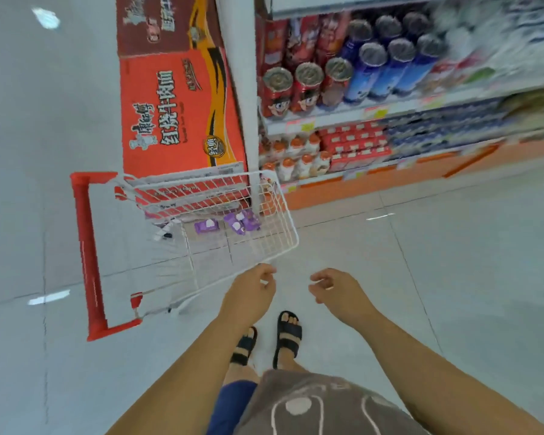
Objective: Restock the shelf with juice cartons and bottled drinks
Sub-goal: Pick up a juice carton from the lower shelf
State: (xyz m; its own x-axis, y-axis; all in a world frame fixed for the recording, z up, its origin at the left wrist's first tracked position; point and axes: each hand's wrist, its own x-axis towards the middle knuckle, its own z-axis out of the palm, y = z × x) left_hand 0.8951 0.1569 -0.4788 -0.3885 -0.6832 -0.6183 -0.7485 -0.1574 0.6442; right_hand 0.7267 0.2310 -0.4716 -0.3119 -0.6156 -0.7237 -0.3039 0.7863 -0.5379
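A white wire shopping cart point(283, 215) with a red handle point(87, 252) stands on the floor ahead of me, holding a few purple packs point(241, 221) at its bottom. My left hand point(252, 293) hovers just below the cart's near corner, fingers loosely curled, holding nothing. My right hand point(336, 288) is beside it over the bare floor, fingers loosely apart and empty. The shelf point(358, 113) rises at the upper right, with small orange-capped bottles point(296, 158) on its lowest level. That side is motion-blurred.
Red and blue snack canisters point(336, 80) fill the middle shelf level. Large orange and brown cartons point(179, 111) are stacked against a white pillar point(248, 120) behind the cart. Pale tiled floor point(453, 277) stretches left and right. My feet in black sandals point(286, 337) stand below the hands.
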